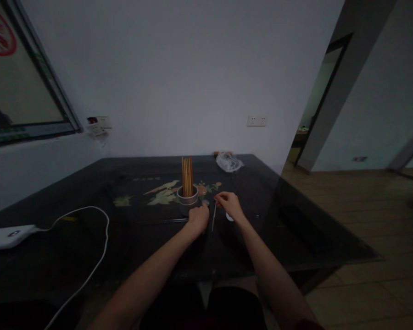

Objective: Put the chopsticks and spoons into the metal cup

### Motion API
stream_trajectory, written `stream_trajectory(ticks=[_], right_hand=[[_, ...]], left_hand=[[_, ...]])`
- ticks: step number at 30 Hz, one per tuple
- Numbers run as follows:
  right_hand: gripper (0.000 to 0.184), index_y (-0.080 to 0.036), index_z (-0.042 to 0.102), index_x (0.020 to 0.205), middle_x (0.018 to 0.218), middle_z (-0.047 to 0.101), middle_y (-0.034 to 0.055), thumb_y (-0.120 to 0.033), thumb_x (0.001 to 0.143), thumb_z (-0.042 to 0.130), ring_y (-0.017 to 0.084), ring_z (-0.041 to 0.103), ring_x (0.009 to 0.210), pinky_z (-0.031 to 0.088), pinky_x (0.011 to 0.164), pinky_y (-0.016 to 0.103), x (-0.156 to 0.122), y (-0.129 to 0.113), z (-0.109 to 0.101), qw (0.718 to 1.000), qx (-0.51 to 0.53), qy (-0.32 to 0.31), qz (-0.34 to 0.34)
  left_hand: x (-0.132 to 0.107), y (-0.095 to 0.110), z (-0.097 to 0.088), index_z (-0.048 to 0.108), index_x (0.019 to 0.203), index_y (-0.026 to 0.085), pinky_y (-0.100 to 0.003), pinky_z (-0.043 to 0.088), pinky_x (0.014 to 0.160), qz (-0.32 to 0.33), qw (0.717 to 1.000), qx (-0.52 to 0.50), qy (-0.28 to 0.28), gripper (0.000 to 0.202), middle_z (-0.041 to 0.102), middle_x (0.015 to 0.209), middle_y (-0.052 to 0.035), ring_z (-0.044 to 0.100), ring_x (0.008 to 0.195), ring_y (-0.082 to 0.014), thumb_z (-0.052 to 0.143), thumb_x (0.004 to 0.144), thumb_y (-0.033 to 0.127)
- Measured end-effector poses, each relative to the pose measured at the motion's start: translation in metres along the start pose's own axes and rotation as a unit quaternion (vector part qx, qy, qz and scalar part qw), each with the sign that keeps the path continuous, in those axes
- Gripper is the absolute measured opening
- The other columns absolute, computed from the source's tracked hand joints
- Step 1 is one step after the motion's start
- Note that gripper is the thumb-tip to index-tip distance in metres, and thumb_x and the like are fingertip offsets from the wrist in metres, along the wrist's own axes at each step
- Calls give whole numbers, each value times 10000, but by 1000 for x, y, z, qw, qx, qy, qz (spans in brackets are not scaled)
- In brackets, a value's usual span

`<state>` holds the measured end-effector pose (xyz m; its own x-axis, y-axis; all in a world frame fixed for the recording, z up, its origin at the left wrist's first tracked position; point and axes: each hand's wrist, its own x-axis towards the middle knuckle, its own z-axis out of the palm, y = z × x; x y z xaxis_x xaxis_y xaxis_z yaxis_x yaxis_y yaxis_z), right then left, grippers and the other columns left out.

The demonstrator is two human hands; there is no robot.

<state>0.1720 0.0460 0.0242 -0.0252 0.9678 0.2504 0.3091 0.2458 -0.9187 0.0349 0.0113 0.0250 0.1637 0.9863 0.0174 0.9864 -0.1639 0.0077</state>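
My right hand [228,203] is closed in a pinch at the top of a thin, pale, string-like strip [214,218], which runs down from its fingertips. Just left of it, my left hand [198,217] is closed, its fingers curled; what they hold is hidden. A small greyish round thing [205,202] shows beyond the left fingertips, too dim to name. Beside the left hand stands a metal cup [187,200] with several wooden chopsticks [187,176] upright in it. A small white round thing [229,217] lies partly behind my right wrist.
The dark, glossy table [141,252] bears a flower-and-bird print. A crumpled clear plastic bag [229,162] lies at the back. At left are a white power strip [12,237] and its looping cable [106,233]. A dark, long object [304,227] lies at right.
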Motion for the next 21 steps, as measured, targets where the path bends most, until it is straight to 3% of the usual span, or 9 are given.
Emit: stream_trajectory(ticks=[14,21], right_hand=[[166,-159,683,743,626,685,31,-247,769,545,138,642,558,490,520,205,2,4,-1,1000,-21,-2,3],[174,-157,683,752,637,693,39,-254,769,539,150,649,566,489,525,214,3,4,-3,1000,-17,5,-3]], left_hand=[[-6,-1,-12,661,1005,112,-390,516,789,25,999,-10,-44,290,682,1001,-194,647,981,-305,452,824,197],[-6,-1,-16,661,999,122,-421,521,749,49,999,-7,8,314,686,967,-183,661,924,-320,423,825,229]])
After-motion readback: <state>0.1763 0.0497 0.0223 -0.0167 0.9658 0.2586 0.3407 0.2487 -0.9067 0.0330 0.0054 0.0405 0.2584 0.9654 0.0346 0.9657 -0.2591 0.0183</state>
